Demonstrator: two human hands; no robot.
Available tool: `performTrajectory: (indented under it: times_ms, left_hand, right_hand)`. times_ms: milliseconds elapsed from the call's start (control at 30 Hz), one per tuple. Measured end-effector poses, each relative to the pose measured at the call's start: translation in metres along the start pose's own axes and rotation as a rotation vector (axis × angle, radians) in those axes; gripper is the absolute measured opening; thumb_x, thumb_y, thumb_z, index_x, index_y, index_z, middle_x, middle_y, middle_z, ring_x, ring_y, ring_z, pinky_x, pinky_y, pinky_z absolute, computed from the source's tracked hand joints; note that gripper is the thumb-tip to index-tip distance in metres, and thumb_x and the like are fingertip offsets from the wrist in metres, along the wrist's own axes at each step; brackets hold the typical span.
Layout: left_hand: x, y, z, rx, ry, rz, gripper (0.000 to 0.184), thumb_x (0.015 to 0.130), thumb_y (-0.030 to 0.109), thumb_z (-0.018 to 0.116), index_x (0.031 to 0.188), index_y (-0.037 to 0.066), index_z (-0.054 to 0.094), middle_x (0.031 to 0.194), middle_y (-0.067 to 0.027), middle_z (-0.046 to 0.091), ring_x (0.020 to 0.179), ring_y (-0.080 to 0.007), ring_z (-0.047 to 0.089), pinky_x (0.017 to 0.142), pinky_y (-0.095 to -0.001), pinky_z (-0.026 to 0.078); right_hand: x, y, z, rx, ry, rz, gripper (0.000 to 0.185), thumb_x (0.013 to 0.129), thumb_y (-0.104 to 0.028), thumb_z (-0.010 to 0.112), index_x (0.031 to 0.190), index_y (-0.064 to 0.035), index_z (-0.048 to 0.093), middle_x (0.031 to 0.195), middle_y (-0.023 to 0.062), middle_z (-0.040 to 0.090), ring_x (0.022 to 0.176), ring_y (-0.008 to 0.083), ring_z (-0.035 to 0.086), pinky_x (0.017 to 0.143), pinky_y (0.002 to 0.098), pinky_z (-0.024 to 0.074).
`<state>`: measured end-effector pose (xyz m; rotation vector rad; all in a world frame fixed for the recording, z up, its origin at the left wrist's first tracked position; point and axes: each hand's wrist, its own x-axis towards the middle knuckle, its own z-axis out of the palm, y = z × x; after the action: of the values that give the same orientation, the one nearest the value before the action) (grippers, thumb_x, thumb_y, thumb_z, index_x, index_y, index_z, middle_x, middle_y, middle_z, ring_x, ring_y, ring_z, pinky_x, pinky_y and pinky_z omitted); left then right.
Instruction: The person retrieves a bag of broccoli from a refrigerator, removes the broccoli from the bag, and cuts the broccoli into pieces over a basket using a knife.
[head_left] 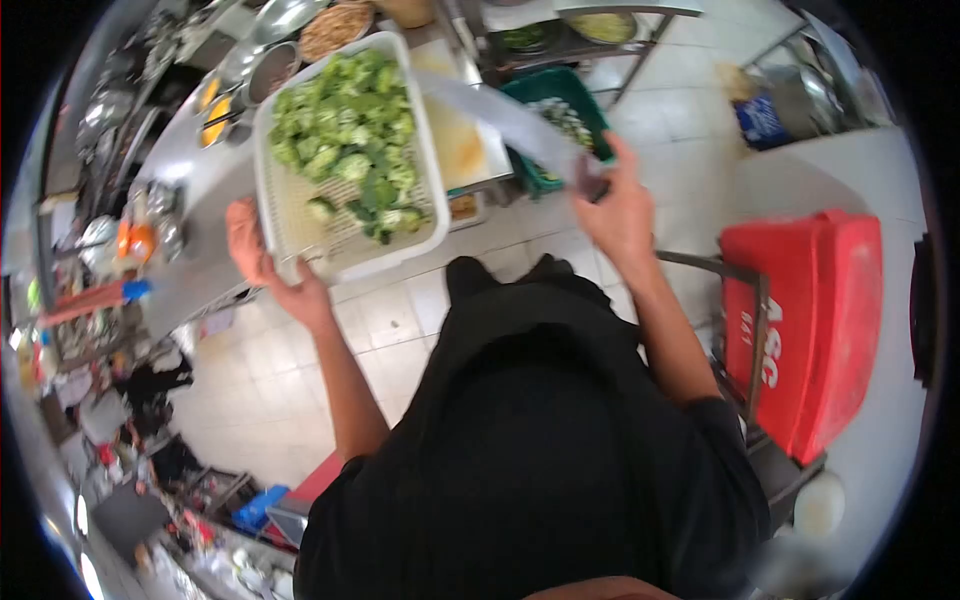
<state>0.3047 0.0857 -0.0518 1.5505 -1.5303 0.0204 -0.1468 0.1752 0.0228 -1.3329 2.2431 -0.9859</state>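
A white perforated basket (436, 190) holds cut green broccoli (350, 130), heaped toward its far end. My left hand (298, 290) is closed on the near left corner of the basket. Out to the right, my right hand (615, 205) is wrapped round the dark handle of a large knife (520, 125), whose wide blade points up and left toward a yellowish cutting board (455, 130). The blade is slightly blurred. An orange cloth (243, 240) lies against the basket's left side.
A steel counter (195, 180) runs along the left, with bowls of food behind the basket. A green crate (570, 90) stands beyond the knife. To the right are a red box (800, 330) and a metal-framed stool (755, 290). Tiled floor (390, 320) shows below the counter.
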Motion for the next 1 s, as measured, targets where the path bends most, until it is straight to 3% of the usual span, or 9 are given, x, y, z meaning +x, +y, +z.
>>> performTrajectory:
  times_ms: [33,133,233,367,533,633,767,867,1000]
  left_hand:
    - [0.001,0.019,-0.007,0.022,0.021,0.060,0.048,0.093,-0.001,0.062,0.139,-0.002,0.047,0.127,-0.0220,0.061,0.113,-0.0268,0.060,0.098,-0.0355,0.048]
    - [0.017,0.169,-0.006,-0.619,-0.030,-0.173,0.054,0.094,-0.006,0.057,0.144,-0.001,0.037,0.132,-0.0208,0.058,0.114,-0.0246,0.062,0.097,-0.0348,0.051]
    - [0.020,0.245,0.011,-0.815,-0.095,-0.088,0.055,0.094,-0.008,0.055,0.145,0.000,0.035,0.131,-0.0227,0.058,0.112,-0.0266,0.064,0.095,-0.0373,0.054]
    - [0.011,0.293,0.037,-1.009,-0.186,0.024,0.058,0.095,-0.009,0.054,0.147,0.002,0.031,0.118,-0.0184,0.067,0.109,-0.0199,0.066,0.099,-0.0349,0.052]
    - [0.007,0.328,0.059,-1.018,-0.199,0.033,0.057,0.094,-0.006,0.059,0.145,0.000,0.034,0.108,-0.0195,0.069,0.100,-0.0223,0.068,0.094,-0.0371,0.055]
    - [0.012,0.337,0.071,-1.040,-0.219,0.024,0.058,0.093,-0.007,0.061,0.145,0.003,0.036,0.103,-0.0127,0.070,0.093,-0.0118,0.065,0.083,-0.0251,0.052]
    - [0.024,0.331,0.101,-0.966,-0.211,-0.054,0.046,0.094,-0.004,0.062,0.137,0.000,0.046,0.084,-0.0048,0.065,0.076,-0.0081,0.060,0.071,-0.0227,0.050]
    - [0.039,0.314,0.132,-0.889,-0.359,-0.166,0.034,0.097,0.002,0.060,0.130,-0.001,0.053,0.076,-0.0005,0.058,0.066,-0.0063,0.053,0.064,-0.0210,0.047]
    - [0.057,0.291,0.182,-0.857,-0.456,-0.175,0.032,0.098,0.004,0.059,0.129,-0.001,0.055,0.081,-0.0014,0.062,0.072,-0.0069,0.055,0.069,-0.0218,0.047]
  right_hand:
    - [0.001,0.016,-0.005,0.063,-0.049,0.067,0.076,0.077,-0.012,0.077,0.144,-0.0079,0.040,0.101,0.0181,0.072,0.084,0.0370,0.071,0.073,0.0445,0.0543]
    - [0.001,0.096,-0.019,-0.026,0.155,-0.207,0.071,0.081,-0.014,0.077,0.142,-0.0035,0.042,0.079,0.0122,0.071,0.069,0.0247,0.069,0.068,0.0365,0.0527]
    - [-0.012,0.117,-0.059,0.121,0.065,0.151,0.067,0.082,-0.011,0.077,0.140,-0.0026,0.044,0.068,0.0070,0.065,0.063,0.0132,0.060,0.065,0.0302,0.0495]
    - [-0.019,0.158,-0.083,0.161,0.056,0.126,0.068,0.082,-0.006,0.077,0.141,-0.0026,0.044,0.066,0.0053,0.062,0.061,0.0110,0.055,0.063,0.0280,0.0470]
    - [-0.017,0.159,-0.090,0.302,0.065,0.150,0.067,0.082,-0.004,0.077,0.141,-0.0026,0.044,0.065,0.0029,0.061,0.061,0.0093,0.053,0.062,0.0260,0.0457]
    - [-0.005,0.152,-0.089,0.266,0.077,0.131,0.067,0.082,-0.003,0.076,0.141,-0.0029,0.044,0.066,0.0026,0.062,0.062,0.0099,0.055,0.063,0.0267,0.0464]
    - [0.015,0.168,-0.078,0.307,0.102,0.037,0.069,0.082,-0.004,0.076,0.142,-0.0052,0.044,0.070,0.0052,0.068,0.063,0.0115,0.058,0.064,0.0296,0.0482]
    - [0.032,0.157,-0.089,0.240,0.019,0.200,0.063,0.087,-0.015,0.073,0.142,-0.0054,0.043,0.067,0.0091,0.066,0.060,0.0173,0.061,0.061,0.0327,0.0487]
    - [0.053,0.161,-0.093,0.377,-0.034,0.293,0.052,0.095,-0.020,0.065,0.140,-0.0059,0.045,0.065,0.0075,0.064,0.055,0.0130,0.057,0.054,0.0306,0.0448]
